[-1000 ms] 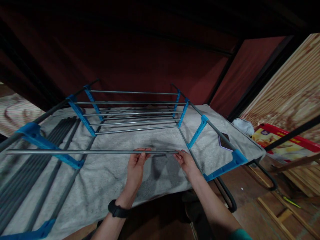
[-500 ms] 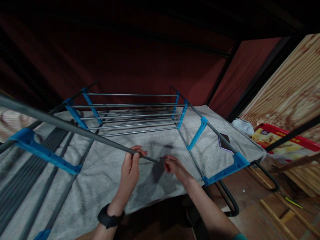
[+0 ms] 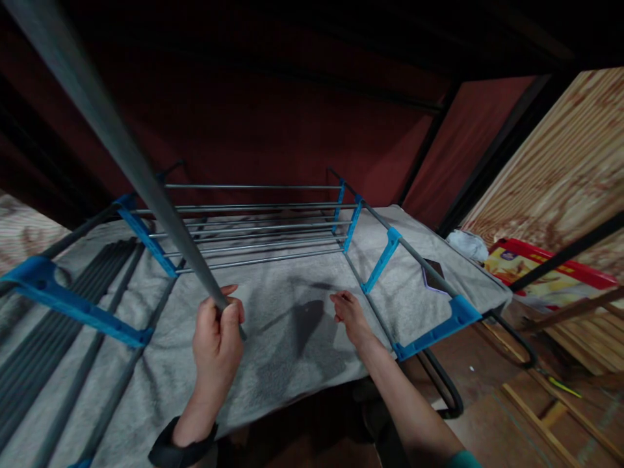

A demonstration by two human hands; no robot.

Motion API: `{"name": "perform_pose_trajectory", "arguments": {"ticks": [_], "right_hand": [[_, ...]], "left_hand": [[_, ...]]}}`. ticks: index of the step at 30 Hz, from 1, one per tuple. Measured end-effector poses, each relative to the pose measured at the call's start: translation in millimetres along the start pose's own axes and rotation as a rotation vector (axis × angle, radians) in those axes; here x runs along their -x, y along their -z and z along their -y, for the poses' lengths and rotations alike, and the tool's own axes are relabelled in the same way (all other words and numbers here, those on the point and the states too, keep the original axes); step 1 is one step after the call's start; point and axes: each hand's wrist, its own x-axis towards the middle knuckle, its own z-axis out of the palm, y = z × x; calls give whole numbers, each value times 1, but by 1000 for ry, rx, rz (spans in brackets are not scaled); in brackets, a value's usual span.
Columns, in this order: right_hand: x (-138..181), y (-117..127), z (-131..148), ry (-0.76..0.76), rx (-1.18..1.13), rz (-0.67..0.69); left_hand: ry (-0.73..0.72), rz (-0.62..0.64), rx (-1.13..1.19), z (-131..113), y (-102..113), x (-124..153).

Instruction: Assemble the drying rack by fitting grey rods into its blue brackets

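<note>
My left hand (image 3: 217,341) is closed round the lower end of a long grey metal rod (image 3: 112,143), which slants steeply up and left out of the top corner. My right hand (image 3: 348,315) hovers over the grey towel (image 3: 292,338) with fingers loosely curled and nothing in it, close to the right side rail of a rack frame (image 3: 385,257) made of grey tubes and blue plastic brackets. Several rods are fitted across the far part of the frame (image 3: 253,224).
More dark rods (image 3: 34,364) lie in a bundle on the towel at the left. A purple-edged phone (image 3: 436,279) lies on the towel's right end. Beyond are a red and yellow box (image 3: 536,270), a wooden panel (image 3: 560,175) and wooden slats (image 3: 536,416) on the floor.
The rod was held level by both hands across the frame. My right hand let go, and my left hand swung the rod's far end steeply upward and drew back to the left.
</note>
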Motion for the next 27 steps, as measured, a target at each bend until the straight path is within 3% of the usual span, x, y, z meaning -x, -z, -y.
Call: {"name": "perform_pose_trajectory", "arguments": {"ticks": [4,10,17,27], "right_hand": [[-3,3,0,11,-29,-12],[-2,6,1,-36,-53,-15],[-5,11,-4,-66,-187,1],[-14,24,-13,-99,-368,12]], "left_hand": [[-106,25,-152,13,8,0],[-343,261,-399,53,11,3],[-325,531,-679,85,25,7],[-221,721,-747,106,28,9]]}}
